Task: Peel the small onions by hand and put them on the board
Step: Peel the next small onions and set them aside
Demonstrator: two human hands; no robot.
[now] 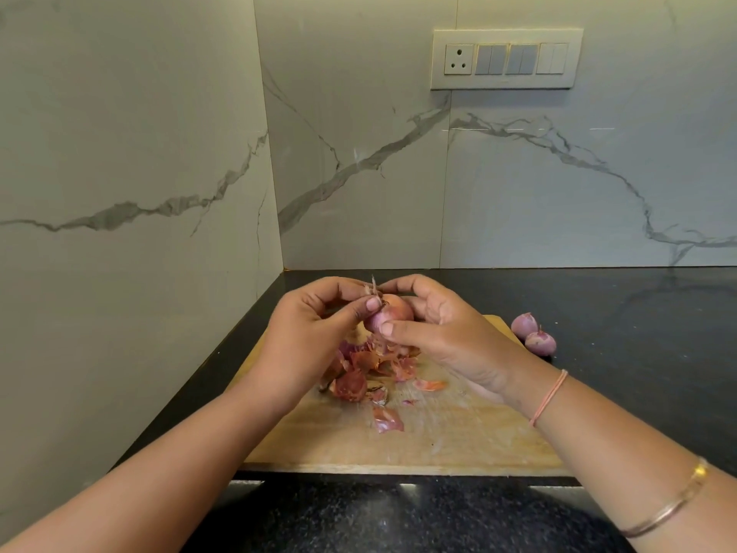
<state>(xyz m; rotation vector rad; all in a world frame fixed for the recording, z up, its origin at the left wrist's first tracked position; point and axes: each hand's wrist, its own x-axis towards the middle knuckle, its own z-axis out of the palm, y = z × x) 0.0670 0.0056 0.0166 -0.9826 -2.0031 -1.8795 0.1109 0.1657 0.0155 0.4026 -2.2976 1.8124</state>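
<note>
The left hand (315,333) hovers above the far half of the pale wooden chopping board (458,433). Its thumb and forefinger are pinched together on a thin strip of dry papery skin (373,287) that stands up from the top of the small pinkish-red onion (395,311). The grip sits at the tip, probably because the skin tears away most cleanly from there. The right hand (446,337), also above the board's far half, curls round the onion from the other side with its thumb pressed on the near face, likely to steady it against the pull. Held over the board, the onion sheds onto it: a heap of reddish-brown peel scraps (367,369) lies on the board straight beneath the hands, with a few loose flakes nearer the board's middle. Just off the board's far right corner, two more small purplish onions (539,342) lie touching on the black speckled table (638,333), not on the board. Whether they are fully peeled I cannot tell.
</note>
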